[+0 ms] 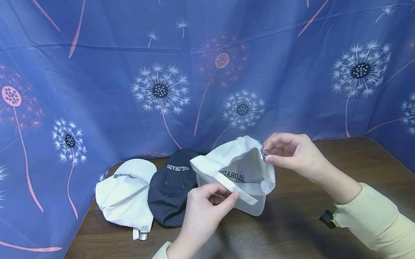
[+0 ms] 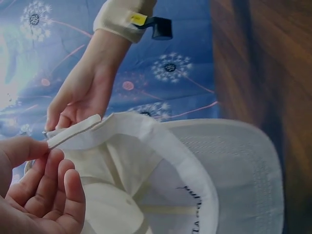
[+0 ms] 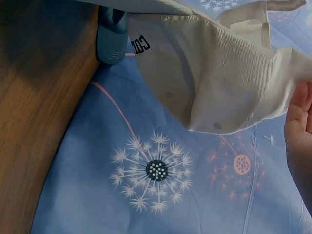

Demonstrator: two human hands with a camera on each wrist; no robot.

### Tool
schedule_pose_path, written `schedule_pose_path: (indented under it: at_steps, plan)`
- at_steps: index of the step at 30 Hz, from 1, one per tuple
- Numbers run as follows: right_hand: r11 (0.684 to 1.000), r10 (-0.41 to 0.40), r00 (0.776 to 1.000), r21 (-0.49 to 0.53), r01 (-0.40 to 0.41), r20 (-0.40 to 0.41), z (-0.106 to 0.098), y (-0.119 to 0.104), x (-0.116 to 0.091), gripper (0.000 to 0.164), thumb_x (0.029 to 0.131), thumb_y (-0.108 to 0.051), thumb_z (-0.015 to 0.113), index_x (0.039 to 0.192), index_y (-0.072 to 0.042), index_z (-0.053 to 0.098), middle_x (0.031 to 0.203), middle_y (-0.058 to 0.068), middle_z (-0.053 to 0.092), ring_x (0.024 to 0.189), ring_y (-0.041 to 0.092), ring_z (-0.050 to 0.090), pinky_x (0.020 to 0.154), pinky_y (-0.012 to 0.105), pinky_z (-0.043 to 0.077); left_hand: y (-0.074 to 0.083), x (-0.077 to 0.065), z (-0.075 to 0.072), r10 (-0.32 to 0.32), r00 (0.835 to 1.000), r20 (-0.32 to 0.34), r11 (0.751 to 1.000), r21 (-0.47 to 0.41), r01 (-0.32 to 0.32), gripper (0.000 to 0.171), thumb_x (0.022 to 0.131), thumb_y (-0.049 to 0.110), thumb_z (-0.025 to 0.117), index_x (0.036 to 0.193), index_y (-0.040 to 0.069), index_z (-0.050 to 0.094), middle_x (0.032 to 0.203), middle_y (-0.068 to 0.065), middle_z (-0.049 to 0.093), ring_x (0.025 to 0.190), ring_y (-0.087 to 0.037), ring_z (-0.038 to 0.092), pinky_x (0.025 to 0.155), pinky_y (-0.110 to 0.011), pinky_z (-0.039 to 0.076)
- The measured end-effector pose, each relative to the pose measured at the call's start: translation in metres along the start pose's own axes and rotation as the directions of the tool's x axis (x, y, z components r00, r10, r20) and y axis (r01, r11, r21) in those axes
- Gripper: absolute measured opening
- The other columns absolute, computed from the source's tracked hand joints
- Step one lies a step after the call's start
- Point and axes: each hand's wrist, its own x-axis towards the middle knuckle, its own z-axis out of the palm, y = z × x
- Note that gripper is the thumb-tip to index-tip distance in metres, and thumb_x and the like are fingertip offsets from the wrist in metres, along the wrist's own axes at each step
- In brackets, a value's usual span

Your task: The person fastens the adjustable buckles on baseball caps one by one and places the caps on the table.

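Note:
A white baseball cap (image 1: 218, 157) with dark COLORADO lettering is held up over the table, its inside facing me and its brim pointing down. My left hand (image 1: 206, 207) pinches the cap's loose white back strap (image 1: 237, 186) between thumb and forefinger; in the left wrist view the strap (image 2: 75, 130) sticks out past the fingertips. At the cap's other side, my right hand (image 1: 298, 155) pinches the edge by the small metal buckle (image 1: 265, 153). Strap and buckle are apart. In the right wrist view only part of the right hand (image 3: 301, 124) shows beside the cap (image 3: 234, 78).
Left of the held cap, a black COLORADO cap (image 1: 172, 190) lies on the brown wooden table (image 1: 268, 247). Beside it is another white cap (image 1: 124, 196), its strap end and metal buckle toward me. A blue dandelion-print cloth (image 1: 283, 66) hangs behind and at both sides.

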Motion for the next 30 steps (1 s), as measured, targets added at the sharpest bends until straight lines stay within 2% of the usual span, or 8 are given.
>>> schedule_pose_path:
  at_steps: [4, 10, 17, 19, 24, 30]
  plan:
    - [0.999, 0.016, 1.0, -0.028, -0.016, -0.006, 0.001, -0.001, 0.0, 0.017, 0.075, 0.003, 0.066, 0.09, 0.002, 0.059, 0.092, 0.009, 0.06, 0.087, 0.017, 0.062, 0.079, 0.027, 0.05, 0.004, 0.006, -0.003, -0.004, 1.0, -0.013, 0.999, -0.037, 0.004, 0.004, 0.074, 0.009, 0.071, 0.074, 0.006, 0.068, 0.066, -0.002, 0.065, 0.054, -0.009, 0.052, 0.052, -0.019, 0.044]
    - [0.998, 0.032, 0.999, -0.044, -0.033, -0.013, 0.003, -0.001, 0.0, 0.018, 0.075, 0.001, 0.067, 0.091, 0.001, 0.059, 0.093, 0.01, 0.06, 0.087, 0.018, 0.062, 0.079, 0.028, 0.05, 0.008, 0.013, -0.007, 0.022, 0.999, -0.042, 0.996, -0.091, -0.026, 0.005, 0.074, 0.009, 0.07, 0.077, 0.004, 0.069, 0.068, -0.005, 0.066, 0.057, -0.011, 0.054, 0.054, -0.021, 0.046]
    - [0.999, 0.032, 0.999, -0.034, -0.032, -0.021, 0.005, -0.001, 0.001, 0.019, 0.074, 0.001, 0.068, 0.091, 0.002, 0.059, 0.092, 0.01, 0.06, 0.086, 0.018, 0.062, 0.079, 0.028, 0.05, -0.015, 0.028, -0.001, 0.076, 0.994, -0.076, 0.982, -0.165, -0.088, 0.011, 0.074, 0.026, 0.071, 0.075, 0.015, 0.07, 0.066, 0.003, 0.066, 0.059, -0.008, 0.053, 0.052, -0.022, 0.044]
    - [0.999, 0.027, 0.999, -0.036, -0.027, -0.023, 0.005, -0.002, 0.002, 0.019, 0.074, 0.002, 0.068, 0.091, 0.002, 0.059, 0.092, 0.01, 0.06, 0.087, 0.017, 0.062, 0.079, 0.027, 0.05, -0.012, 0.031, -0.002, 0.078, 0.994, -0.078, 0.98, -0.179, -0.091, 0.011, 0.075, 0.026, 0.071, 0.074, 0.015, 0.07, 0.066, 0.002, 0.066, 0.059, -0.009, 0.054, 0.052, -0.023, 0.044]
    - [1.0, 0.012, 1.0, -0.024, -0.012, -0.023, 0.007, -0.002, 0.003, 0.018, 0.074, 0.003, 0.067, 0.091, 0.002, 0.059, 0.092, 0.01, 0.059, 0.087, 0.018, 0.062, 0.079, 0.028, 0.05, -0.007, 0.036, -0.001, 0.064, 0.994, -0.093, 0.965, -0.248, -0.086, 0.016, 0.075, 0.027, 0.07, 0.077, 0.011, 0.07, 0.068, -0.002, 0.067, 0.063, -0.017, 0.062, 0.054, -0.026, 0.048]
    - [1.0, 0.013, 1.0, -0.015, -0.013, -0.029, 0.009, -0.001, 0.005, 0.018, 0.075, 0.003, 0.067, 0.091, 0.002, 0.059, 0.092, 0.01, 0.06, 0.086, 0.018, 0.063, 0.078, 0.028, 0.05, -0.005, 0.043, 0.004, 0.001, 0.991, -0.136, 0.938, -0.342, -0.048, 0.02, 0.075, 0.027, 0.07, 0.082, 0.008, 0.07, 0.069, -0.008, 0.067, 0.064, -0.018, 0.064, 0.057, -0.034, 0.052]
